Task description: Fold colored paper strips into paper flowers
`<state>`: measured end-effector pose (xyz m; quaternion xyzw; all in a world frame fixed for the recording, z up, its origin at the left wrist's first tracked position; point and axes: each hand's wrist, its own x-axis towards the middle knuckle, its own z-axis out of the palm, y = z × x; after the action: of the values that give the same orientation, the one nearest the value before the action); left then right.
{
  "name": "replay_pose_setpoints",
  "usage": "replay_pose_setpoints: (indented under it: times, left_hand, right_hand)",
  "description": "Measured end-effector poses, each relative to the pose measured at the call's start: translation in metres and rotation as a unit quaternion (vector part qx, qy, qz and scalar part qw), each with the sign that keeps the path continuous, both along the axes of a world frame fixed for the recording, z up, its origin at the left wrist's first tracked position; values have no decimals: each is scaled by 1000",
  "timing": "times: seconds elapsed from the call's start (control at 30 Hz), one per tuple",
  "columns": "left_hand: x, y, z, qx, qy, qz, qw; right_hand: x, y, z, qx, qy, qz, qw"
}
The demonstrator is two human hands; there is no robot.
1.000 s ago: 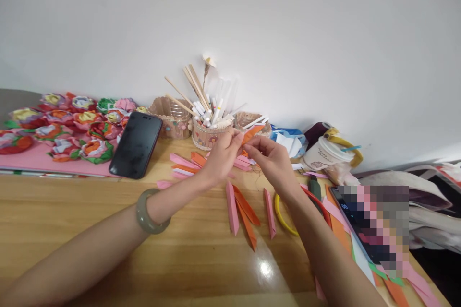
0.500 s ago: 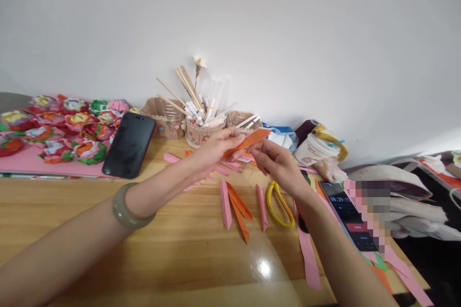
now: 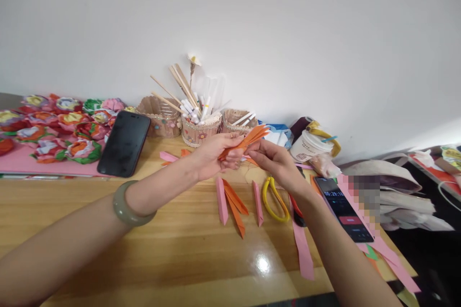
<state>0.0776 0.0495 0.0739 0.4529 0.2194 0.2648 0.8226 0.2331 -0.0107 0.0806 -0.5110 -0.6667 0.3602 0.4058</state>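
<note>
Several folded orange paper strips (image 3: 248, 140) are bunched together, their pointed ends fanned toward the upper right. My left hand (image 3: 219, 151) is closed around the lower part of this bunch. Beside its right edge, my right hand (image 3: 272, 158) has thumb and finger pinched together; what lies between them is too small to make out. Below on the table are folded pink paper strips (image 3: 222, 201) and more orange paper strips (image 3: 235, 206). A pair of scissors with yellow handles (image 3: 275, 200) lies under my right wrist.
Paper flowers (image 3: 72, 124) and a dark phone (image 3: 124, 144) are at the left. Decorated baskets (image 3: 201, 133) with pens and sticks stand along the wall. A lidded white cup (image 3: 306, 146), a phone showing a timer (image 3: 342, 211) and a long pink strip (image 3: 302, 249) are at the right.
The orange strips in my left hand have fanned apart at their tips, where they lay flatter together before. My right hand stays pinched beside them. The view has shifted slightly.
</note>
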Motion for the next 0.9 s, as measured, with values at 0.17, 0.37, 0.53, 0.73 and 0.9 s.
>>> replay_pose_setpoints:
  times: [0.17,0.37,0.53,0.73,0.9]
  left_hand:
    - [-7,-1,0,7,6,-21,1000]
    - [-10,-1,5,115,80,-77,987]
    - [-6,-9,12,212,221,-105,946]
    - [9,-13,3,214,324,32,921]
    - [19,-6,-14,131,233,120,956]
  right_hand:
    - [9,10,-5,-23,-13,57,998]
    - [24,21,4,-22,-63,122,990]
    - [31,33,15,-63,-135,159,976]
    - [15,31,21,13,-254,95,962]
    - [5,21,10,54,-338,-45,939]
